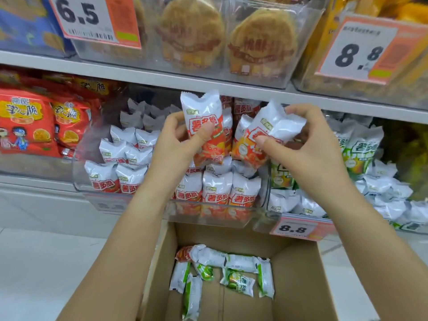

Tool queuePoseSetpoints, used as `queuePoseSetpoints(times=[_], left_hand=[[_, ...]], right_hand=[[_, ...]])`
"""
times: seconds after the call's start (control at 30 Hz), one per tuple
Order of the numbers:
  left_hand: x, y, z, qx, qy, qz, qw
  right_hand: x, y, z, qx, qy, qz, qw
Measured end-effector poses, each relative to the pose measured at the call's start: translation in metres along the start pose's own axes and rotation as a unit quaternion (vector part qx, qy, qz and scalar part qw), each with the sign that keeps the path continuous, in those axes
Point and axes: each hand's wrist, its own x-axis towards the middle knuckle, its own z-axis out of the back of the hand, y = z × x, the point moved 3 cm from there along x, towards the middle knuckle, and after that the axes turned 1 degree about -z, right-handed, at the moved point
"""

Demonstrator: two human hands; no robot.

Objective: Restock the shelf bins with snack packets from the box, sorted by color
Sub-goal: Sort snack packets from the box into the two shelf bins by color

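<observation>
1. Two bare hands up in front of the shelf, each closed on one snack packet.
2. Left hand (183, 137) pinched shut on an upright white-and-red foil snack packet (205, 126), above the clear plastic bin of red packets (208, 218).
3. Right hand (298, 144) gripped tight on a tilted white-and-red foil packet (261, 135), just beside the first.
4. Open brown cardboard box (298, 281) below, with small green-and-white packets (238, 280) and one red packet (184, 253) on its floor.
5. Clear bin of green packets (361, 154) to the right.

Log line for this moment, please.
left hand: holds red packet | right hand: holds red packet | over red bin | box: mostly green
</observation>
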Motion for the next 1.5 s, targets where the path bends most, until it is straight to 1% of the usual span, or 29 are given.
queuePoseSetpoints(times=[0.07, 0.1, 0.17, 0.2, 0.27, 0.33, 0.4, 0.47, 0.57, 0.63, 0.73, 0.9, 1.0, 1.07, 1.13, 1.2, 1.3, 1.37, 1.43, 1.5], left_hand=[[0.003, 0.003, 0.000, 0.009, -0.002, -0.005, 1.000], [0.004, 0.004, -0.002, 0.022, 0.001, -0.006, 1.000], [0.007, 0.008, -0.007, 0.078, 0.021, -0.008, 0.997], [0.008, 0.012, -0.009, 0.117, 0.030, -0.006, 0.993], [0.009, 0.019, -0.012, 0.176, 0.034, 0.000, 0.984], [0.008, 0.020, -0.012, 0.185, 0.033, 0.005, 0.982], [0.007, 0.018, -0.015, 0.186, 0.042, -0.005, 0.982], [0.006, 0.016, -0.019, 0.198, 0.043, -0.021, 0.979], [0.007, 0.017, -0.022, 0.228, 0.046, -0.035, 0.972], [0.009, 0.020, -0.022, 0.243, 0.062, -0.019, 0.968], [0.010, 0.021, -0.019, 0.259, 0.075, 0.005, 0.963], [0.011, 0.021, -0.013, 0.271, 0.072, 0.038, 0.959], [0.011, 0.021, -0.015, 0.295, 0.057, 0.041, 0.953], [0.009, 0.022, -0.018, 0.305, 0.057, 0.038, 0.950], [0.008, 0.022, -0.018, 0.282, 0.054, 0.039, 0.957], [0.009, 0.021, -0.016, 0.270, 0.055, 0.034, 0.961], [0.010, 0.017, -0.015, 0.285, 0.065, 0.025, 0.956], [0.008, 0.016, -0.015, 0.287, 0.063, 0.022, 0.956], [0.006, 0.015, -0.015, 0.289, 0.053, 0.017, 0.956], [0.004, 0.013, -0.014, 0.293, 0.037, 0.002, 0.955]], right_hand=[[0.010, 0.004, -0.005, -0.116, 0.039, 0.025, 0.992], [0.013, 0.005, -0.009, -0.180, 0.061, 0.041, 0.981], [0.019, 0.006, -0.016, -0.305, 0.088, 0.083, 0.945], [0.022, 0.006, -0.018, -0.357, 0.084, 0.108, 0.924], [0.029, 0.008, -0.018, -0.419, 0.070, 0.136, 0.895], [0.035, 0.009, -0.019, -0.455, 0.076, 0.135, 0.877], [0.038, 0.007, -0.021, -0.503, 0.099, 0.137, 0.848], [0.039, 0.004, -0.021, -0.531, 0.121, 0.148, 0.826], [0.042, 0.002, -0.016, -0.534, 0.141, 0.142, 0.821], [0.044, 0.001, -0.014, -0.545, 0.161, 0.130, 0.813], [0.044, -0.001, -0.017, -0.558, 0.184, 0.143, 0.796], [0.049, 0.003, -0.016, -0.578, 0.218, 0.145, 0.773], [0.049, 0.000, -0.019, -0.591, 0.226, 0.145, 0.761], [0.051, -0.003, -0.020, -0.588, 0.217, 0.137, 0.767], [0.052, -0.006, -0.019, -0.562, 0.189, 0.137, 0.794], [0.045, -0.010, -0.017, -0.518, 0.159, 0.159, 0.825], [0.026, -0.015, -0.012, -0.454, 0.125, 0.179, 0.864], [0.013, -0.015, -0.008, -0.415, 0.086, 0.181, 0.887], [0.002, -0.013, -0.004, -0.385, 0.048, 0.186, 0.903], [-0.009, -0.011, -0.003, -0.371, 0.026, 0.204, 0.906]])
